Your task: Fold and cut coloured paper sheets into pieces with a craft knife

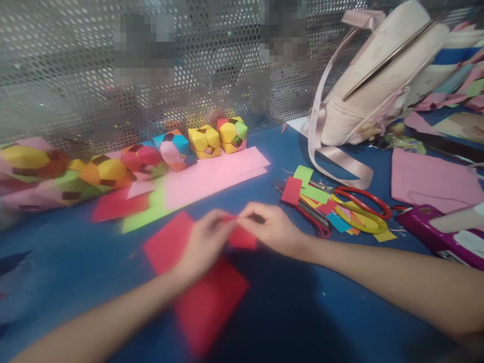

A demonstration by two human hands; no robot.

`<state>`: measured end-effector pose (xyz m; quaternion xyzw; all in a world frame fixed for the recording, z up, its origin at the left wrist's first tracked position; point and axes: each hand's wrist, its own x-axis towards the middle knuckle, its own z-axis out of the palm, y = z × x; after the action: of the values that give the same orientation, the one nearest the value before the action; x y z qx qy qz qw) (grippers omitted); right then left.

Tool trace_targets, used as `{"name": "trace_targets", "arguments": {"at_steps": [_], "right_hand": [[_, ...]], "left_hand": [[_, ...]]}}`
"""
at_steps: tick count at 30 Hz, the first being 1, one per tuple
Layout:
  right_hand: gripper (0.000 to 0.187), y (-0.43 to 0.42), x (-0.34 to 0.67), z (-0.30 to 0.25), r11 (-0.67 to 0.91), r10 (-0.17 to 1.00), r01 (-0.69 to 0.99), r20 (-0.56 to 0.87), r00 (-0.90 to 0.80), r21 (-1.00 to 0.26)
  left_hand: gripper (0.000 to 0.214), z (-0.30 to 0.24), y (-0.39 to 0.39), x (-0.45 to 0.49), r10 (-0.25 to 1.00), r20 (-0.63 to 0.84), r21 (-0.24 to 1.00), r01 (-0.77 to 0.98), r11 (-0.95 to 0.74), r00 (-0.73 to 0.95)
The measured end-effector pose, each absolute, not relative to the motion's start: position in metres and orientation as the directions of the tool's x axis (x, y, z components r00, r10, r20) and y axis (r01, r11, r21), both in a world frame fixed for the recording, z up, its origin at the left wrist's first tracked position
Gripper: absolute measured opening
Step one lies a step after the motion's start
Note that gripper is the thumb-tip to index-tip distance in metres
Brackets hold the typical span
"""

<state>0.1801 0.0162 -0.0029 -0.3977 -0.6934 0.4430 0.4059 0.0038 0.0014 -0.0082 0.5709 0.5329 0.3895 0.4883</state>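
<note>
Red and small, a piece of paper (pixel 244 238) is in the head view above the blue table (pixel 86 262), its upper edge pinched by the closed fingertips of the left hand (pixel 206 237) and the right hand (pixel 270 227). The left hand and wrist partly hide a larger red sheet (pixel 217 302). Paper scraps (pixel 338 222) and scissors (pixel 372 230) lie beside the right hand; folded paper balls (pixel 204 141) and a pale bag (pixel 381 70) stand behind.

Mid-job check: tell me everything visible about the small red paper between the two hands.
The small red paper looks matte and plain, with a fairly straight lower edge. Its upper part is pinched in the fingers of the left hand and right hand, which partly hide it. The rest shows below them, over the blue table; whether it touches the table is unclear. Blur hides any creases.
</note>
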Motion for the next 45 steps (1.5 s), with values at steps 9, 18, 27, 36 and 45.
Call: {"name": "trace_targets", "arguments": {"at_steps": [9,18,27,36,45], "right_hand": [[0.015,0.0162,0.1798,-0.0044,0.279,0.921,0.22,0.195,-0.339,-0.935],[0.015,0.016,0.1796,-0.0068,0.384,0.892,0.209,0.302,-0.337,-0.9],[0.017,0.0146,0.1802,-0.0079,0.4,0.895,0.243,0.32,-0.312,-0.884],[0.011,0.0156,0.179,-0.0061,0.351,0.918,0.253,0.277,-0.285,-0.902],[0.015,0.0155,0.1798,-0.0085,0.427,0.887,0.22,0.36,-0.289,-0.877]], "left_hand": [[0.026,-0.0076,0.0013,0.0031,0.988,-0.049,0.962,0.272,0.007,0.147],[0.02,-0.0081,-0.0012,0.0037,0.982,-0.057,0.953,0.304,-0.001,0.181],[0.024,-0.0039,-0.0031,0.0056,0.987,-0.048,0.957,0.291,0.001,0.156],[0.022,-0.0022,-0.0035,0.0042,0.995,0.046,0.951,0.301,-0.07,0.087],[0.018,-0.0084,-0.0006,0.0024,0.995,0.088,0.949,0.299,-0.096,0.04]]}}
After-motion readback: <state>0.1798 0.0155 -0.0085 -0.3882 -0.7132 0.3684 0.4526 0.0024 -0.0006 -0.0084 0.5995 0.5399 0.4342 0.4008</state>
